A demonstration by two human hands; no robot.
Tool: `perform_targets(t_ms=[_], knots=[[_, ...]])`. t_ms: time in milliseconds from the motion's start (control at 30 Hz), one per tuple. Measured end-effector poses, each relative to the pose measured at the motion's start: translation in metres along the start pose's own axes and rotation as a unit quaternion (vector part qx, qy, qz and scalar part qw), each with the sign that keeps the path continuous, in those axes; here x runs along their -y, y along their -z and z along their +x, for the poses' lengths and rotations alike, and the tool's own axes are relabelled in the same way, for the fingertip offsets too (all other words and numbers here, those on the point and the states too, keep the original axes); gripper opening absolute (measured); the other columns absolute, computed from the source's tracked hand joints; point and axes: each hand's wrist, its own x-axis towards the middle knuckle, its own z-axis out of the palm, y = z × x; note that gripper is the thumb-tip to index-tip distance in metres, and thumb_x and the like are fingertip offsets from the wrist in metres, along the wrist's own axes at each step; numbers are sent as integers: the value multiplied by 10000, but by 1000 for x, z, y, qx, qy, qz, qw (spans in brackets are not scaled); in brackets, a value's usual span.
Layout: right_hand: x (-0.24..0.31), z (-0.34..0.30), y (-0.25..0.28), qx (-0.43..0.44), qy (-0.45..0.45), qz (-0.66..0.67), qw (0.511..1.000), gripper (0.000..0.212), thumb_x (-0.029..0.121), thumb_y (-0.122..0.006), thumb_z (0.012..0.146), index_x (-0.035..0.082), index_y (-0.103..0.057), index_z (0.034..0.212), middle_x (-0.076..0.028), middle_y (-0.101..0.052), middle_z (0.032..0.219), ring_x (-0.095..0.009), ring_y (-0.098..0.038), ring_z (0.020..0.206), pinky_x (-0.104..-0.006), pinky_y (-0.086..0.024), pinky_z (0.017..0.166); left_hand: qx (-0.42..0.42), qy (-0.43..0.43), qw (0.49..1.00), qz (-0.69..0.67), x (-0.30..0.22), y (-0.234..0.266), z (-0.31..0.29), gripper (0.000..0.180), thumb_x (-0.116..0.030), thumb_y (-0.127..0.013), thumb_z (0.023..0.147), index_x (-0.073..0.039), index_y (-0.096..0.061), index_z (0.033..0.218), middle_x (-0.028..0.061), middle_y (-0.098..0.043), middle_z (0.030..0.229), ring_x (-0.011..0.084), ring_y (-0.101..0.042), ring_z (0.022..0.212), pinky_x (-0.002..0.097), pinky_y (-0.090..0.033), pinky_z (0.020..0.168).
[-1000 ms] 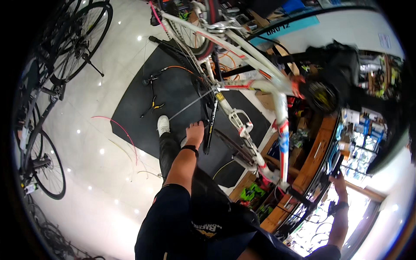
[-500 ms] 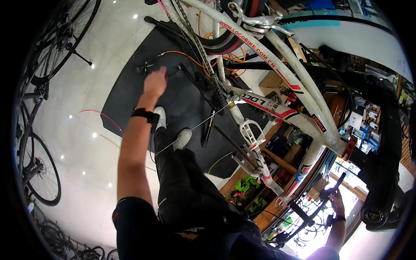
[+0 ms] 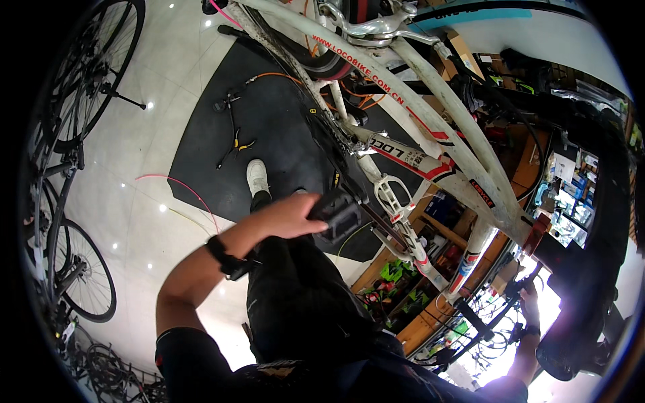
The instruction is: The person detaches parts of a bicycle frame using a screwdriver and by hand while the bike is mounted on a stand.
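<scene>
A white bicycle frame [image 3: 430, 111] with red and black markings hangs in front of me, tilted. My left hand [image 3: 299, 216] is closed on the inner edge of a black pedal [image 3: 340, 216], below the chainring side. Out at the lower right, my right hand [image 3: 529, 301] wraps the end of the handlebar [image 3: 478, 321], against strong glare that hides its fingers in part. A white bottle cage [image 3: 393, 198] is fixed to the frame, and a silver brake caliper [image 3: 373, 23] sits near the top.
On the black mat [image 3: 215, 101] lie yellow-handled pliers [image 3: 236, 144] and an orange hose [image 3: 279, 75]. A pink cable [image 3: 181, 181] trails over the tile floor. Bicycles [image 3: 77, 269] stand at the left. A black stand arm [image 3: 591, 221] and a wooden shelf unit [image 3: 403, 329] are on the right.
My left hand has come down and right from over the mat and now holds the pedal, which has swung toward me. The pliers have come into sight. The right hand stays at the handlebar.
</scene>
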Motion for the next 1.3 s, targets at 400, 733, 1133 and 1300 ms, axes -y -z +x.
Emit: perform_targets(t_ms=[400, 733, 1133, 1300], knots=[[-12, 11, 3, -28, 11, 1, 1000, 287, 112, -645, 840, 58, -513, 1089, -4, -545, 920, -110, -537, 827, -256, -433, 725, -219, 311, 873, 306, 201, 33, 75, 231, -157, -464, 887, -29, -520, 1070, 244, -640, 972, 422, -627, 914, 524, -501, 794], [-33, 42, 15, -67, 33, -70, 995, 216, 142, -650, 850, 51, -543, 1015, 7, -538, 848, -106, -539, 781, -252, -434, 702, -312, 156, 907, 237, -30, 167, -23, 423, -149, -686, 776, 43, -541, 1124, 230, -634, 821, 338, -644, 765, 408, -501, 684], [-6, 22, 6, -55, -19, -90, 994, 273, 137, -658, 840, 37, -536, 1064, -18, -574, 898, -120, -561, 815, -270, -456, 714, 36, 103, 991, 76, 23, -37, 23, 438, -308, -699, 763, 60, -575, 965, 264, -616, 924, 393, -604, 926, 422, -478, 819], [3, -8, -23, -71, 84, -110, 988, 465, 155, -686, 820, 18, -459, 1202, -60, -575, 986, -169, -588, 903, -298, -475, 797, -60, 183, 956, 223, 104, -77, 59, 341, -240, -636, 787, 49, -584, 961, 276, -621, 930, 407, -612, 915, 467, -492, 798]])
